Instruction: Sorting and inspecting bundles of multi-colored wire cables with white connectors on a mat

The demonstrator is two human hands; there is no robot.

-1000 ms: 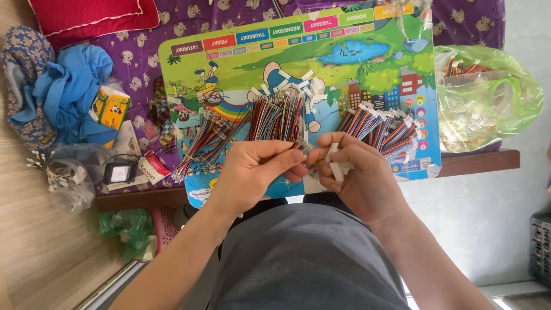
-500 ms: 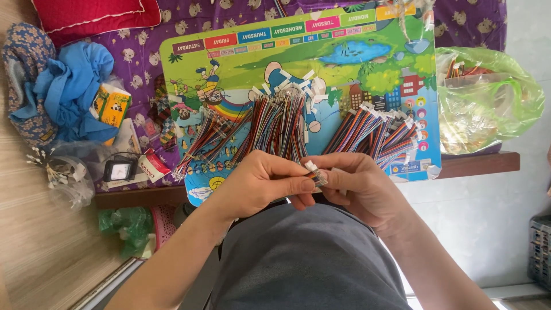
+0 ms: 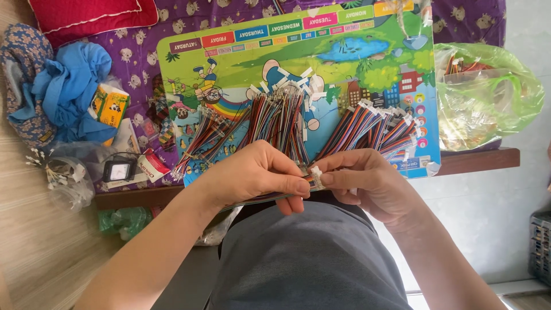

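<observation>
**Both hands pinching one multicolour wire harness over the lap**

The left hand (image 3: pixel 258 175) and right hand (image 3: pixel 367 183) meet fingertip to fingertip, both closed on a small white connector (image 3: pixel 316 172) at the end of a flat multicolour ribbon wire (image 3: pixel 258 200). The wire runs leftward under the left hand, above the grey-clad lap (image 3: pixel 310 258).

Just beyond the hands, a picture board (image 3: pixel 344 51) lies on the purple printed cloth (image 3: pixel 172 23). It is rectangular and bright green and blue, with a row of coloured label strips along its far edge. On the board are three piles of like wires: the left pile (image 3: pixel 206 135), the middle pile (image 3: pixel 278 120) and the right pile (image 3: pixel 373 129).

On the right, a green plastic bag (image 3: pixel 488 97) holds more wires, hard to make out through the film. On the left are a yellow-green carton (image 3: pixel 109 106), a small red-white packet (image 3: pixel 154 165), a black square gadget (image 3: pixel 119 171), blue cloth (image 3: pixel 69 86) and a clear bag (image 3: pixel 66 178) with small white bits. A red cushion (image 3: pixel 92 14) is cut off at the top edge.
</observation>
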